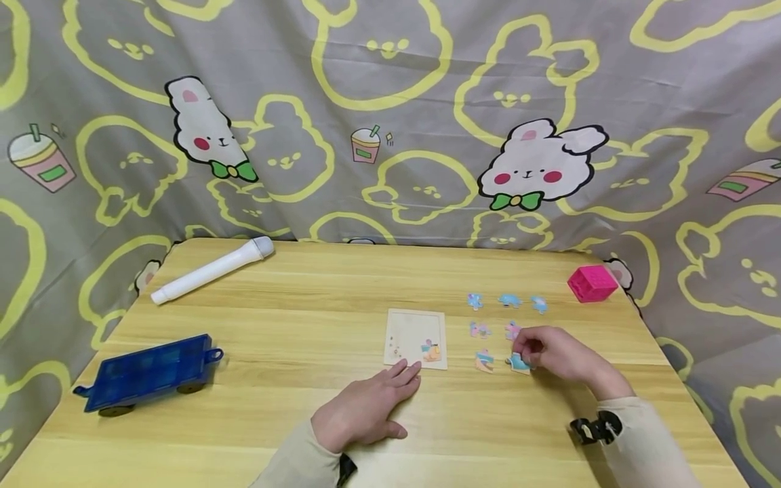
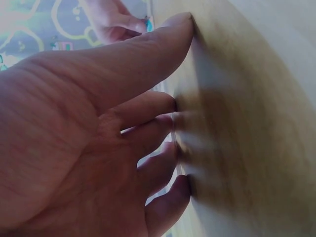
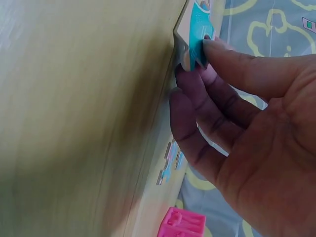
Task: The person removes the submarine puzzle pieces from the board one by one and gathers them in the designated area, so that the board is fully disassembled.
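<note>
Between thumb and fingers, my right hand (image 1: pixel 558 356) pinches a blue-and-orange jigsaw piece (image 3: pixel 196 37), tilted up from the wooden table in the right wrist view. My left hand (image 1: pixel 369 404) lies with extended fingers on the table, fingertips right at the near edge of a pale square puzzle board (image 1: pixel 404 329). One orange jigsaw piece (image 1: pixel 431 352) sits in the board's lower right corner. Several loose pieces lie in rows right of the board, among them an orange-and-blue piece (image 1: pixel 485 360) and a pink one (image 1: pixel 480 330) near the right hand.
A pink cube (image 1: pixel 592 283) stands at the table's back right. At the back left lies a white microphone (image 1: pixel 213 270), and in front of it a blue toy trailer (image 1: pixel 149 371) on dark wheels. A patterned grey curtain (image 1: pixel 390 135) hangs behind the table (image 1: pixel 293 305).
</note>
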`<state>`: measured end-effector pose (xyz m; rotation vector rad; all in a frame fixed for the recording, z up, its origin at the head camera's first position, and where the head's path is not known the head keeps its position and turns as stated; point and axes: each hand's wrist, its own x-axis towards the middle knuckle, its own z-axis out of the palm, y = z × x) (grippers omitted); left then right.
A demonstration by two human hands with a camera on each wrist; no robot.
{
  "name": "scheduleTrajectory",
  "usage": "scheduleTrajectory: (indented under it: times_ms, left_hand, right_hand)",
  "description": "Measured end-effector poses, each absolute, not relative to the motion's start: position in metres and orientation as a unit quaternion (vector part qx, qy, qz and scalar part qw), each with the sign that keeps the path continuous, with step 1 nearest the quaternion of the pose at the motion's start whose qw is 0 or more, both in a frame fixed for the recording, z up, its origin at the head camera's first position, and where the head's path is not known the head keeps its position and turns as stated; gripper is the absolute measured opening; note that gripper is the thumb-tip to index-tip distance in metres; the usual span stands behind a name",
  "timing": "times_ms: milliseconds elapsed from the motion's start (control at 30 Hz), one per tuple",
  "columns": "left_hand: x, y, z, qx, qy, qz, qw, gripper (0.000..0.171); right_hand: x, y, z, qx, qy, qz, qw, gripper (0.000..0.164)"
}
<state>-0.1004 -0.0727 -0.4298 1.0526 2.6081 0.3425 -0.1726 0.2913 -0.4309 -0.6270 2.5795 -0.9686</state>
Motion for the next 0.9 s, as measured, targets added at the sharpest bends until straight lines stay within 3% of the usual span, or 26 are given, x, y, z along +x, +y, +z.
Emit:
scheduleTrajectory:
  times_ms: [300, 467, 900]
  left_hand:
    - [-0.101, -0.072, -0.430, 0.373, 0.909, 0.113, 0.150, 0.079]
    - [-0.100, -0.073, -0.430, 0.371, 0.909, 0.114, 0.149, 0.079]
    - [-0.101, -0.074, -0.429, 0.365, 0.910, 0.121, 0.157, 0.079]
  right_hand:
    - [-0.169, 0.283, -0.422, -0.205, 0.934, -0.278, 0.094, 0.010]
    - [-0.170, 0.254, -0.412, -0.217, 0.935, -0.272, 0.070, 0.014]
    - [-0.174, 0.168, -0.421, -0.302, 0.920, -0.227, 0.107, 0.031]
